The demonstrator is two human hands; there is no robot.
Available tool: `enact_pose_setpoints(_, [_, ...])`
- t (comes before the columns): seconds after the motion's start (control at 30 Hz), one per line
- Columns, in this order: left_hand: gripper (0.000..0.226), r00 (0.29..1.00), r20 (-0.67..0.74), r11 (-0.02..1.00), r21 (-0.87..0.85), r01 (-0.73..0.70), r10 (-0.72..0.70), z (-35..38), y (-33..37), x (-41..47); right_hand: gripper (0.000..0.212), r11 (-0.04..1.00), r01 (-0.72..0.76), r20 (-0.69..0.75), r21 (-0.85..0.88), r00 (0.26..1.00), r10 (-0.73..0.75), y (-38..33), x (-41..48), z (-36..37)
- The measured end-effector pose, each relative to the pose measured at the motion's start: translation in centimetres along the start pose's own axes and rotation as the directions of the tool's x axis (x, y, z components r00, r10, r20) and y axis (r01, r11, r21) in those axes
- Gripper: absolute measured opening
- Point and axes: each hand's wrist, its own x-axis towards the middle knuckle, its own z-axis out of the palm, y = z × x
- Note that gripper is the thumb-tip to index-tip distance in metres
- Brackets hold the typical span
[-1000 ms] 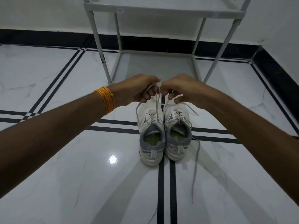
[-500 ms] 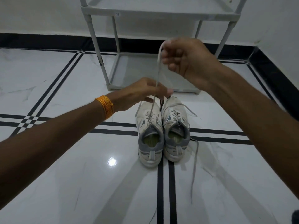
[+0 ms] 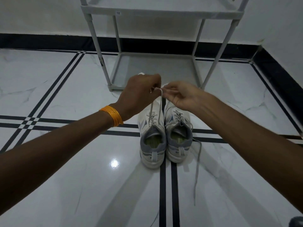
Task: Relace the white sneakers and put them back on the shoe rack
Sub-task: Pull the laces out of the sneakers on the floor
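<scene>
Two white sneakers with grey collars stand side by side on the floor, heels toward me: the left sneaker [image 3: 151, 141] and the right sneaker [image 3: 178, 136]. Both my hands hover over their toes. My left hand [image 3: 141, 94] pinches the grey lace [image 3: 156, 108] of the left sneaker, which runs taut up from the eyelets. My right hand [image 3: 182, 95] holds the same lace's end between thumb and fingers, palm turned up. The right sneaker's loose lace [image 3: 197, 169] trails over the floor toward me.
A grey shoe rack [image 3: 157, 69] stands just beyond the sneakers, its low shelf bare, an upper shelf [image 3: 164, 13] above. White marble floor with black stripes. A black skirting and white walls close off the back and right.
My right hand, which had pulled the lace high up, has come back down beside my left hand over the toes. The sneakers have not moved.
</scene>
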Motion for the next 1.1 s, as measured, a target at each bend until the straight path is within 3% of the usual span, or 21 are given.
enact_pose_setpoints(0.07, [0.013,0.976,0.111,0.972,-0.126,0.2,-0.187,0.0,0.1,0.3,0.014,0.995,-0.034,-0.027,-0.095,0.999,0.032,0.5,0.0,-0.2])
enact_pose_setpoints(0.1, [0.016,0.929,0.207,0.912,-0.214,0.349,-0.307,-0.2,0.2,0.6,0.015,0.985,0.008,-0.072,-0.175,0.997,-0.021,0.5,-0.1,-0.2])
enact_pose_setpoints(0.2, [0.02,0.709,0.493,0.564,-0.433,0.703,-0.505,-0.8,0.3,1.5,0.005,0.82,0.283,-0.111,-0.497,0.917,-0.384,0.7,-1.2,-0.1])
enact_pose_setpoints(0.23, [0.02,0.664,0.545,0.464,-0.475,0.748,-0.512,-1.1,0.3,1.7,0.002,0.753,0.347,-0.057,-0.558,0.89,-0.453,0.8,-2.0,0.3])
enact_pose_setpoints(0.3, [0.021,0.642,0.579,0.341,-0.549,0.763,-0.503,-1.1,0.3,1.9,0.014,0.718,0.367,0.059,-0.591,0.908,-0.416,1.0,-3.3,1.0])
enact_pose_setpoints(0.4, [0.021,0.646,0.543,0.281,-0.607,0.743,-0.536,-0.9,0.3,1.7,0.034,0.744,0.293,0.134,-0.601,0.954,-0.267,1.2,-4.0,1.4])
enact_pose_setpoints(0.47, [0.018,0.636,0.531,0.246,-0.626,0.74,-0.56,-0.8,0.2,1.5,0.035,0.76,0.26,0.156,-0.596,0.966,-0.208,1.0,-4.2,1.1])
enact_pose_setpoints(0.53, [0.02,0.652,0.509,0.288,-0.618,0.731,-0.561,-0.8,0.0,1.4,0.028,0.74,0.243,0.182,-0.626,0.969,-0.165,0.9,-4.1,0.5])
enact_pose_setpoints(0.6, [0.023,0.706,0.445,0.438,-0.566,0.698,-0.551,-0.9,-0.6,1.1,0.019,0.657,0.258,0.156,-0.708,0.965,-0.211,0.4,-3.9,0.1])
enact_pose_setpoints(0.63, [0.024,0.738,0.407,0.512,-0.537,0.67,-0.539,-0.9,-1.1,0.8,0.016,0.572,0.284,0.133,-0.77,0.947,-0.292,0.1,-3.7,-0.2])
enact_pose_setpoints(0.7, [0.024,0.78,0.344,0.604,-0.497,0.623,-0.522,-1.2,-2.4,0.0,0.01,0.282,0.311,0.125,-0.908,0.842,-0.525,-0.9,-3.0,-1.4])
enact_pose_setpoints(0.77, [0.021,0.819,0.274,0.715,-0.399,0.574,-0.504,-1.4,-3.9,-1.0,0.012,0.054,0.218,0.134,-0.974,0.759,-0.637,-1.8,-2.4,-3.0])
enact_pose_setpoints(0.8, [0.019,0.84,0.243,0.783,-0.308,0.541,-0.485,-1.4,-4.7,-1.6,0.015,0.046,0.173,0.109,-0.984,0.784,-0.612,-2.2,-2.1,-3.9])
enact_pose_setpoints(0.87, [0.016,0.856,0.228,0.864,-0.099,0.494,-0.463,-1.1,-6.8,-3.0,0.015,0.145,0.08,0.004,-0.986,0.887,-0.463,-2.3,-1.5,-5.6])
enact_pose_setpoints(0.93, [0.013,0.818,0.258,0.856,0.085,0.51,-0.513,-0.7,-9.6,-5.1,0.015,0.186,-0.068,-0.128,-0.98,0.933,-0.337,-1.8,-1.1,-7.7])
enact_pose_setpoints(1.0, [0.012,0.746,0.297,0.802,0.264,0.536,-0.596,-0.6,-12.4,-7.5,0.016,0.168,-0.205,-0.246,-0.964,0.929,-0.277,-1.1,-0.7,-10.1])
enact_pose_setpoints(1.1, [0.012,0.563,0.417,0.7,0.462,0.544,-0.713,-1.0,-14.2,-10.0,0.016,0.118,-0.308,-0.325,-0.944,0.93,-0.175,0.3,-0.1,-12.7])
